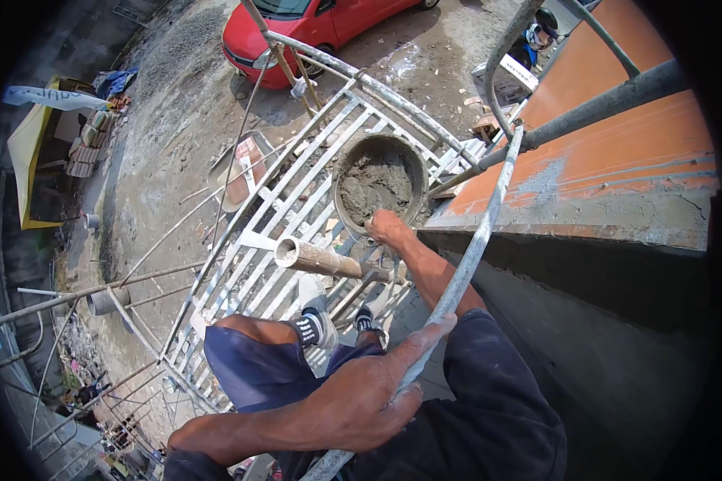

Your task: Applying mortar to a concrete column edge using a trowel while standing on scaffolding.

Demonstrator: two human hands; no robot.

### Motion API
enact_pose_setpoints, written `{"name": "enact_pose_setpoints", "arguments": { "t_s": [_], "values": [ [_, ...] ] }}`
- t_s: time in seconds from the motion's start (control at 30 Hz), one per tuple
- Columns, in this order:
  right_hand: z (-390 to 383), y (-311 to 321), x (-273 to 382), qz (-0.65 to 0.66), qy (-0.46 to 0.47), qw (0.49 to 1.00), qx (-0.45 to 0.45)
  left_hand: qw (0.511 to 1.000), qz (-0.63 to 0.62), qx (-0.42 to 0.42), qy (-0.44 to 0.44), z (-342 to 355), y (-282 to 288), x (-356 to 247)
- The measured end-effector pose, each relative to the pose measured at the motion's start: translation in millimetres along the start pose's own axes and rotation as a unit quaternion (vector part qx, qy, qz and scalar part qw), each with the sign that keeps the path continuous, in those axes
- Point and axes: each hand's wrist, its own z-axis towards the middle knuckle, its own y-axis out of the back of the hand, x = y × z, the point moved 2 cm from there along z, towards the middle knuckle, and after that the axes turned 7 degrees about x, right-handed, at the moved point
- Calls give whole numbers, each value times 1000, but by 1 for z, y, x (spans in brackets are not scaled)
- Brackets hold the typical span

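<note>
My left hand (369, 397) is wrapped round a pale, paint-smeared scaffold pole (485, 228) that runs diagonally up to the right. Further ahead, my right arm reaches down to a round bucket (342, 212). My right hand (389, 228) is closed on its near rim. Wet grey mortar (377, 191) lies inside, rough and lumpy on top. The bucket stands on a slatted metal platform (297, 192). Nearer to me, a thick mortar-stained tube (329, 260) lies beside my feet.
An orange wall (610, 152) with a rough concrete ledge (618, 224) rises on the right. Scaffold tubes (405, 104) edge the platform. On the ground below are a red car (313, 36), a wheelbarrow (241, 172) and a yellow canopy (28, 152).
</note>
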Motion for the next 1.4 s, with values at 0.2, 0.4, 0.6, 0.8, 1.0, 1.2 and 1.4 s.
{"name": "enact_pose_setpoints", "arguments": {
  "t_s": [0.2, 0.4, 0.6, 0.8, 1.0, 1.2, 1.4],
  "values": [
    [-25, 9, -25, 206, -18, 976, 74, 1000, -30, -7, 0, -5, 2, -1],
    [-91, 16, -14, 445, 17, 895, 14, 996, 63, -40, -48, -6, 6, 4],
    [-203, -6, -18, 489, -35, 865, -104, 995, 58, -7, 87, 5, -1, -16],
    [-315, -27, 13, 692, 29, 680, -241, 996, -4, -88, 27, 1, 8, 13],
    [-410, 36, 43, 720, 135, 434, -525, 871, 424, -117, -220, 16, 41, 44],
    [-462, 134, 56, 579, 226, 254, -741, 989, -18, -140, 53, 2, 17, 8],
    [-508, 224, 45, 374, 313, 94, -868, 991, 22, -122, 46, 5, 16, 8]
  ]
}}
